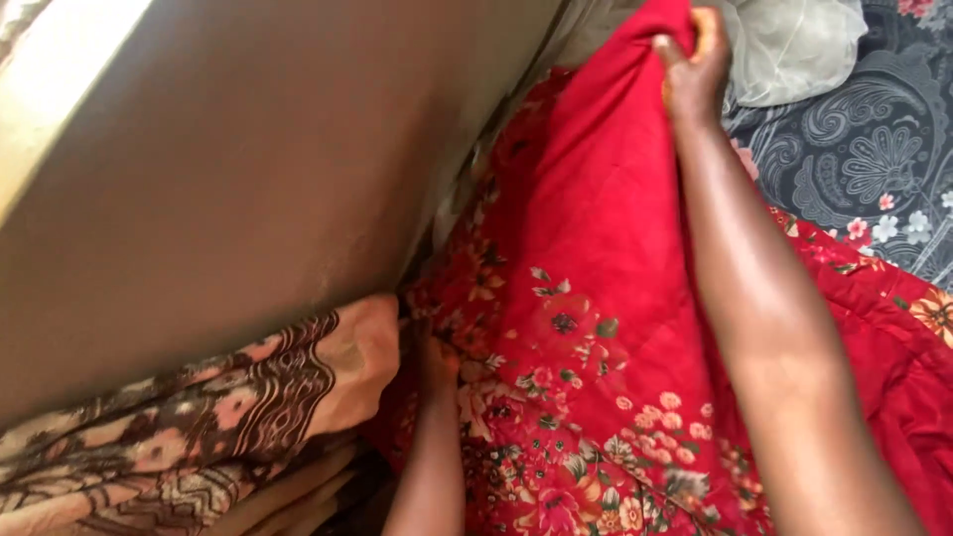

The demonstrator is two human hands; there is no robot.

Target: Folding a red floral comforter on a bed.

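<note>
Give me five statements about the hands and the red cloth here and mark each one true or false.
1. The right hand has a grip on the upper edge of the red floral cloth. True.
2. The left hand is raised above the right hand. False: it is lower, pushed in at the cloth's edge by the brown wall.
3. The red cloth is plain, with no pattern. False: flowers are printed on it.
4. A brown patterned fabric lies to the left of the red cloth. True.
5. The bedding at upper right is bright yellow. False: the grey-blue patterned sheet has pale swirls and small flowers.
</note>
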